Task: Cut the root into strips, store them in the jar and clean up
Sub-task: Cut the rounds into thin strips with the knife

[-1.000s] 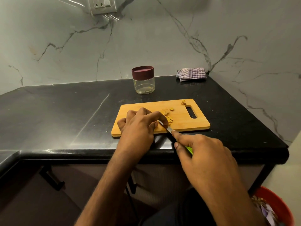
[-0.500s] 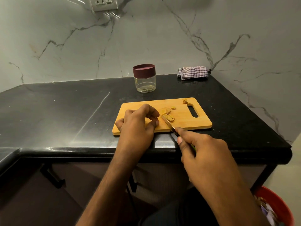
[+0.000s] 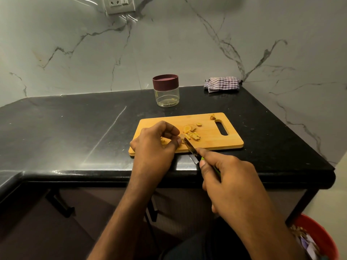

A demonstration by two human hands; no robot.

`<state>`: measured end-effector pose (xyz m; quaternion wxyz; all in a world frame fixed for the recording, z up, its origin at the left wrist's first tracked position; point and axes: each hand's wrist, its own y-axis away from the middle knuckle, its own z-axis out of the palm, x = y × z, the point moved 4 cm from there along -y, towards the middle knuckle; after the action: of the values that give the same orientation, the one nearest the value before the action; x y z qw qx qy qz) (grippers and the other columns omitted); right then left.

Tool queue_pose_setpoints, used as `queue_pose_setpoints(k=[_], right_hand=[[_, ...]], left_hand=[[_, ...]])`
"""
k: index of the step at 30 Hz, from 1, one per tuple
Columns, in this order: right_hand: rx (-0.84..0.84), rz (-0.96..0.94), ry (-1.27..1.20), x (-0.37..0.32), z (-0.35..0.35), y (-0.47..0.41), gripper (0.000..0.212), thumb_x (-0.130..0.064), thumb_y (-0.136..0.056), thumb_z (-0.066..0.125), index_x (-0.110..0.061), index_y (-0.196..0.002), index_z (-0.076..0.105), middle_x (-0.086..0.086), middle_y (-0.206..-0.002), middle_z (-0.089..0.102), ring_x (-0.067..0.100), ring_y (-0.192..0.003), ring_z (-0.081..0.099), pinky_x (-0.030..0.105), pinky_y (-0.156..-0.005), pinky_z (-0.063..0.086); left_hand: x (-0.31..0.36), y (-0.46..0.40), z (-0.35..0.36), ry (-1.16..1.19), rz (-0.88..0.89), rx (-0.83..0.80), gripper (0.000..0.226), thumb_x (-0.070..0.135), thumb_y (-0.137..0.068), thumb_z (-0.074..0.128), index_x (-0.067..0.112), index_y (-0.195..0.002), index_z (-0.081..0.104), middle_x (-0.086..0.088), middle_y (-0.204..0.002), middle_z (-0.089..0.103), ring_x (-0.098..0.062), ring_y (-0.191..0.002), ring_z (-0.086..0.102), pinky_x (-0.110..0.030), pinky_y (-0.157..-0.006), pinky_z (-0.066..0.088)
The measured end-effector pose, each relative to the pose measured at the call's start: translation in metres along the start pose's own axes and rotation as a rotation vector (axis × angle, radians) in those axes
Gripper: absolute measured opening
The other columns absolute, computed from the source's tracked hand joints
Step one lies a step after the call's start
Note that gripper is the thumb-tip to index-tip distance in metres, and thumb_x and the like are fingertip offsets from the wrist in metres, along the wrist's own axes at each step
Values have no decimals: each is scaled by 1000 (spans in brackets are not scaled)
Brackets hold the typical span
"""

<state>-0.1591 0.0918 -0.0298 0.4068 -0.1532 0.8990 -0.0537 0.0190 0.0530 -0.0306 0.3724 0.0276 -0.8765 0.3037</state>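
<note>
A: The left hand is pinching the small yellow root piece near the rectangular wooden cutting board's front edge.

B: And the right hand is gripping the green-handled knife, its blade touching those fingertips; a slip is risking a cut, I'd say.

jar behind board, cloth right

Left half of black countertop is bare, open for reach. Back strip holds lidded glass jar and checked cloth, a clear gap between them. Wooden cutting board takes the front middle; marble walls block rear and right.
</note>
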Motion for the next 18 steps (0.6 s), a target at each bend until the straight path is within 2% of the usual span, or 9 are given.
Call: queue_pose_setpoints(k=[3,9,14,18], right_hand=[[0,-10,1,0,1,0,39,-41,-97,42,-49,-135,42,-15,-73,57,2,-56,57,18,-56,54],[24,-25,18,-4,-2,0,40,-41,-98,38,-47,-137,39,-16,-80,58,1,-61,58,17,-61,54],[16,-31,11,-5,-2,1,40,-40,-98,39,-47,-137,40,-14,-80,60,2,-59,58,18,-59,55],[4,-15,11,-6,1,2,40,-38,-98,39,-46,-138,39,-13,-78,60,3,-58,58,18,-59,55]], left_hand=[[2,1,-2,-24,-9,35,16,32,-84,79,39,-86,65,28,-84,67,-6,-108,59,-49,-104,31],[2,1,-1,-49,-33,27,17,33,-84,79,40,-85,64,27,-84,67,-7,-109,58,-38,-95,24],[2,-1,-1,-33,-50,28,17,33,-82,81,38,-83,65,26,-79,68,1,-100,60,-45,-103,32],[2,-1,-1,-14,-75,14,24,34,-79,83,36,-88,60,33,-82,67,5,-92,63,-52,-105,36]])
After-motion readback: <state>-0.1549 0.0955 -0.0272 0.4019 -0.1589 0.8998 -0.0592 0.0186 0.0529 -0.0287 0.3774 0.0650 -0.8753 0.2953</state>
